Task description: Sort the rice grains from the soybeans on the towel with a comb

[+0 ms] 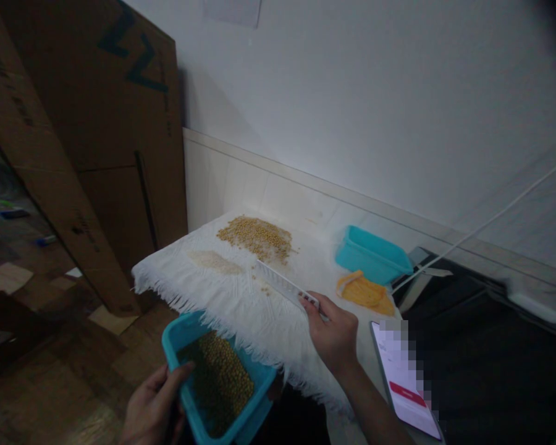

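Note:
My left hand (160, 402) grips the left rim of a blue plastic bin (172, 346), thumb over the edge. Inside lie yellow beans (231, 374) that look like soybeans, beside a dark green mass of smaller grains. The bin is tilted below the fringed edge of a white cloth (245, 321). My right hand (333, 330) is closed around the end of a white slotted plastic strip (282, 284), rather like a comb, held low over the cloth. Past its tip, a heap of yellow beans (257, 235) is spread out, with a patch of pale grains (215, 261) nearer the left.
A second blue bin (370, 256) stands by the wall at the right, with an orange-yellow cloth (366, 293) in front of it. A lit phone (403, 383) lies at the right. A white cable (482, 222) slants across. Large cardboard boxes (106, 123) rise on the left.

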The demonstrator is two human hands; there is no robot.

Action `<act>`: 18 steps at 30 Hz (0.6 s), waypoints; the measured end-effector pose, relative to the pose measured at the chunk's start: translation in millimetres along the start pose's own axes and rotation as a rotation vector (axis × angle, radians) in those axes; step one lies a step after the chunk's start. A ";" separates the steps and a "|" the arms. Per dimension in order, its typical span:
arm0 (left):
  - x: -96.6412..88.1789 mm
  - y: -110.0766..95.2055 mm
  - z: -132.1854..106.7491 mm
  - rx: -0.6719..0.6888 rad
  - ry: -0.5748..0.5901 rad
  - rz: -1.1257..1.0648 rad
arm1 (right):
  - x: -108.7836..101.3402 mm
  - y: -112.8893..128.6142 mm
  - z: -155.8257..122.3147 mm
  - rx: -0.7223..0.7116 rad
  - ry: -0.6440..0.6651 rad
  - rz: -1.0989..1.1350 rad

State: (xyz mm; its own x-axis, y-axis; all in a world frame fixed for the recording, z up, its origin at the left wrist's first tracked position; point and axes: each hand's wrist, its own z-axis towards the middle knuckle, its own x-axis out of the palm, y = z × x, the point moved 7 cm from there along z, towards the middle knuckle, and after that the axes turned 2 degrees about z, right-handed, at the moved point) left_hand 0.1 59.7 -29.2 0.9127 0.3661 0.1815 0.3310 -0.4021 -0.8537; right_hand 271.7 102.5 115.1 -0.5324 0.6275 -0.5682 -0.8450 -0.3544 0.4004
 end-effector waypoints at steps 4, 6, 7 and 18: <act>1.7 -0.1 -0.7 0.003 0.001 -0.026 | 5.3 1.5 2.4 -0.010 0.024 0.039; 1.8 0.0 0.1 0.020 -0.005 -0.021 | 6.9 3.3 3.1 -0.020 0.031 0.066; 1.7 0.1 0.4 0.027 -0.005 -0.019 | 7.1 4.0 3.4 -0.022 0.033 0.075; -2.5 -0.6 -0.1 0.007 -0.030 0.003 | -4.1 6.4 4.0 0.041 0.092 0.102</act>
State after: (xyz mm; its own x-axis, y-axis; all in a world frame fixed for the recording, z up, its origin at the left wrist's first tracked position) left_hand -2.3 58.9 -29.1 0.9062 0.3896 0.1643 0.3265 -0.3978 -0.8574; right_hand 268.7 100.4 122.9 -0.6193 0.5229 -0.5857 -0.7846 -0.3835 0.4872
